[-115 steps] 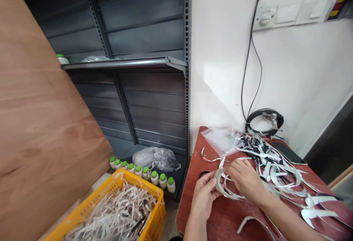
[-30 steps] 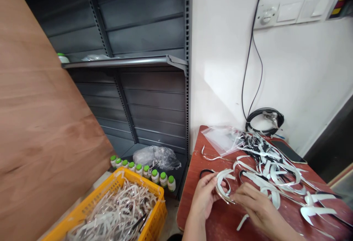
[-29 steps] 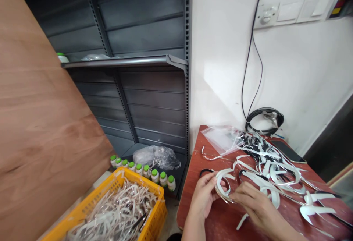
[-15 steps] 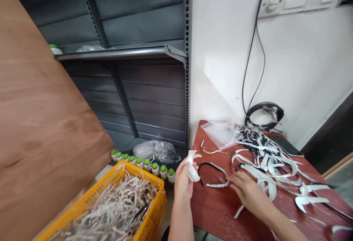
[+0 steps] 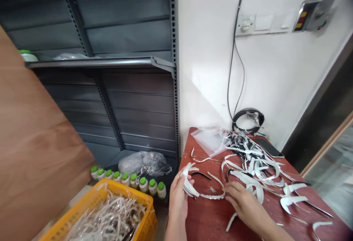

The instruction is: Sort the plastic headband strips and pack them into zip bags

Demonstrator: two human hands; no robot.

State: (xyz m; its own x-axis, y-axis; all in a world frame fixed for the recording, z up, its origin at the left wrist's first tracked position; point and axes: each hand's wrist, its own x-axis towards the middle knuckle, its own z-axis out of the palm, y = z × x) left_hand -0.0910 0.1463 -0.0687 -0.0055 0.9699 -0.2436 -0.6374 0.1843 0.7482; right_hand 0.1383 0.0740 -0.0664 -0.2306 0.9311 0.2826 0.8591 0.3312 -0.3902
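Left hand (image 5: 178,191): thumb and fingers clamped on a small bunch of white strips (image 5: 190,185), held by the left edge of the red table (image 5: 201,219); strip ends curve out past the fingers.
Right hand (image 5: 241,198): palm down over the table, fingertips at the right end of a thin band (image 5: 212,197); from where I stand I cannot tell whether they pinch it.
Hands: apart from each other, the band between them.
Band: on the tabletop, curved, white along the near side; a dark arc (image 5: 202,175) lies just behind, near the held strips.
Pile (image 5: 252,164): white and black curved pieces, loosely heaped beyond the right hand.
Table back: clear sleeve (image 5: 206,140) left of the pile, phone (image 5: 268,147) right of it, black coil (image 5: 235,125) by the wall.
Crate (image 5: 150,208): yellow, left of the table, holding a tangle (image 5: 110,215) of pale strips.
Bottles (image 5: 143,186): green-capped row behind the crate; a clear bag (image 5: 146,163) behind them.
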